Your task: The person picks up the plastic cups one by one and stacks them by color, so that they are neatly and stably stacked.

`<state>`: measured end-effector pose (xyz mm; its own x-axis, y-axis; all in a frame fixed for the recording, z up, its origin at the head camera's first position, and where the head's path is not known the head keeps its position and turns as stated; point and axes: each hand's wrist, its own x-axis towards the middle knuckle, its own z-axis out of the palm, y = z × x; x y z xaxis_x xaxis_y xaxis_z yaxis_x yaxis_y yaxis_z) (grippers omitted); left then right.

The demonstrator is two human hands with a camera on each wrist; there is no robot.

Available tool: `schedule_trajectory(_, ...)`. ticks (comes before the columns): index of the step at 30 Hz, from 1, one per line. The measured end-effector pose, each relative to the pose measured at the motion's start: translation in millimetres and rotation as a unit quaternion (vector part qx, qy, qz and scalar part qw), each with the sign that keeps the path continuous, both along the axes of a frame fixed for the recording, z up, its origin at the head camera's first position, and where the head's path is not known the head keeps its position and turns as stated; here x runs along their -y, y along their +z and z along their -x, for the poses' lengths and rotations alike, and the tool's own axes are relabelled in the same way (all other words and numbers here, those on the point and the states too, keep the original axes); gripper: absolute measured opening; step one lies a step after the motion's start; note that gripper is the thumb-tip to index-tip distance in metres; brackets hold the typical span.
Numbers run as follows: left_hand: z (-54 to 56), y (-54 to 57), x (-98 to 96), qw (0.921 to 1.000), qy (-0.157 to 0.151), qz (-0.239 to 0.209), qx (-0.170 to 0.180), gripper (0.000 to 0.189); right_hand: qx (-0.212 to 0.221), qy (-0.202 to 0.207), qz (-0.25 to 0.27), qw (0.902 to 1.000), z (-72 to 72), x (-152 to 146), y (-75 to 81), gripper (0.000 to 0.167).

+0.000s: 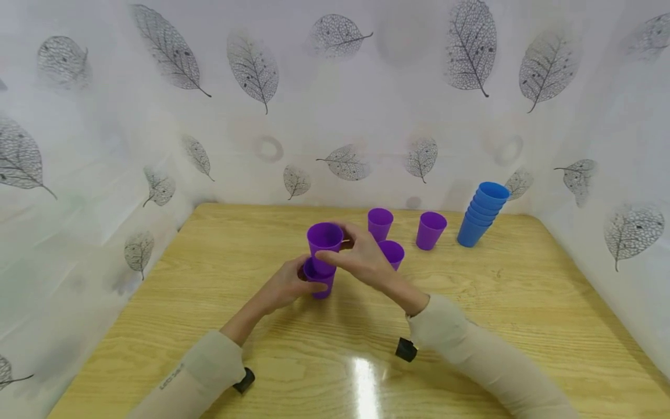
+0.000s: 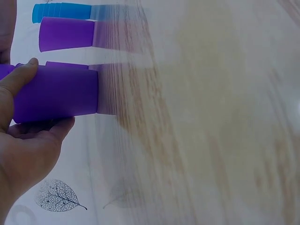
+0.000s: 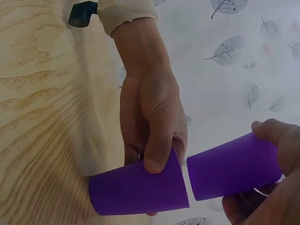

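Note:
My left hand grips a purple cup that stands upright on the table, fingers and thumb around its sides. Directly above it, my right hand holds a second purple cup by its side, mouth up. The right wrist view shows a narrow gap between the upper cup's base and the lower cup's rim. Seen from the left wrist, the left thumb and fingers wrap the lower cup. Part of the upper cup's far side is hidden behind the right hand.
Beyond the right hand stand purple cups: one partly covered by that hand, another behind it, and a third farther right. A stack of blue cups leans slightly in view at the back right. Leaf-printed sheeting borders the wooden table.

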<state>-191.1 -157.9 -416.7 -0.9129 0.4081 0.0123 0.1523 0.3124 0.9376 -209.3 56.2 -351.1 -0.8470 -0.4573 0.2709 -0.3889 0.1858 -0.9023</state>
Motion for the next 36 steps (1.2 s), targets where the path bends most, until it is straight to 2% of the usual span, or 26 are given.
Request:
schedule_trajectory(3,0.1,0.3,-0.6,1.0000,0.000,-0.003,0.006,0.064,-0.004,0.001,-0.003,1.0000,1.6,2.7,-2.9,0.060)
schedule_trajectory(8,-0.4,0.2,-1.3,0.9999,0.007,0.011,-0.003,0.064,-0.014,0.001,-0.010,0.9998,3.6,3.2,-8.1,0.066)
schedule_trajectory(13,0.1,-0.2,-1.2,0.9997,0.015,0.016,-0.006,0.064,-0.020,0.003,-0.008,0.9998,4.2,-1.3,-10.8,0.062)
schedule_trajectory(22,1.2,0.5,-2.5,0.9996,0.020,0.018,-0.009,0.064,-0.025,0.002,-0.011,0.9996,1.8,-16.8,-6.9,0.059)
schedule_trajectory(27,1.5,1.0,-2.8,0.9994,0.027,0.023,-0.004,0.062,-0.038,-0.022,-0.028,0.9987,5.0,-38.8,-4.8,0.058)
schedule_trajectory(36,-0.7,1.6,-3.9,0.9994,0.026,0.022,0.004,0.061,-0.010,-0.083,-0.047,0.9954,15.0,-86.9,-13.6,0.062)
